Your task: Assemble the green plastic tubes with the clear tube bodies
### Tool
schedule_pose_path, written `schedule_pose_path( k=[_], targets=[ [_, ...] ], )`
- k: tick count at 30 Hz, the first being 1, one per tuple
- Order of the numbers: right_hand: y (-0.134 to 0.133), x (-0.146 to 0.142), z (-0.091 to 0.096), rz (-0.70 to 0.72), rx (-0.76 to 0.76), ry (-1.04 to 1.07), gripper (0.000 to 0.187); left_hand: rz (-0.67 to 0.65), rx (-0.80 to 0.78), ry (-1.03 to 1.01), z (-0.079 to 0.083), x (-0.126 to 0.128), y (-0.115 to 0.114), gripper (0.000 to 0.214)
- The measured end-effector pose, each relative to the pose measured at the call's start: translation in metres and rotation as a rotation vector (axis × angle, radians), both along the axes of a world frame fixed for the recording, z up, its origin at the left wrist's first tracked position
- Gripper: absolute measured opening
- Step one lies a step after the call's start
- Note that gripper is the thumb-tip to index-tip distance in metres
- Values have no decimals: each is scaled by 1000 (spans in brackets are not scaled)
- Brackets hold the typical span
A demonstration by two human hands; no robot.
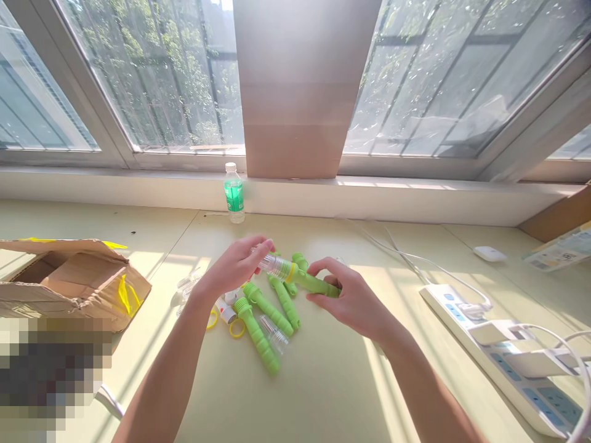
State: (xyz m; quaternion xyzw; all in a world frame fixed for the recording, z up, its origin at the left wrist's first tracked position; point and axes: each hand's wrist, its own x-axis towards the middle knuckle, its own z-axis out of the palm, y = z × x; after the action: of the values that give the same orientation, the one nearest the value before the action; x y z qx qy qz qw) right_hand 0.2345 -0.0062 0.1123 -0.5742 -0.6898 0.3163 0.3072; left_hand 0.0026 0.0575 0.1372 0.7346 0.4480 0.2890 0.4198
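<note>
My left hand [244, 261] is closed around a clear ribbed plastic cap [276, 266]. The cap meets a green ribbed plastic handle [314, 283] at a yellow ring [292, 272], so the parts form one tilted piece above the table. My right hand [348, 295] grips the other end of that green handle between thumb and fingers. Beneath the hands lie several loose green handles [258, 338], another clear cap [274, 334], yellow rings [237, 328] and a small white cylinder [226, 311]. More clear parts [187, 286] lie left of my left wrist, partly hidden.
An open cardboard box [83, 283] stands at the left, with yellow tape on it. A bottle with a green label [234, 195] is by the window sill. At the right lies a power strip [498, 363] with plugs and white cables [443, 271].
</note>
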Motion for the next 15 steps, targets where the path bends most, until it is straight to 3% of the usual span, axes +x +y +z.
schedule_pose_path(
  k=[5,11,15],
  targets=[
    [3,3,0,-19,82,-22,14,-29,-34,-65,0,-2,3,39],
    [3,8,6,26,106,1,24,-121,-16,-176,-2,-7,3,44],
    [2,7,7,11,106,-22,25,-95,5,-158,-6,-1,4,38]
  ],
)
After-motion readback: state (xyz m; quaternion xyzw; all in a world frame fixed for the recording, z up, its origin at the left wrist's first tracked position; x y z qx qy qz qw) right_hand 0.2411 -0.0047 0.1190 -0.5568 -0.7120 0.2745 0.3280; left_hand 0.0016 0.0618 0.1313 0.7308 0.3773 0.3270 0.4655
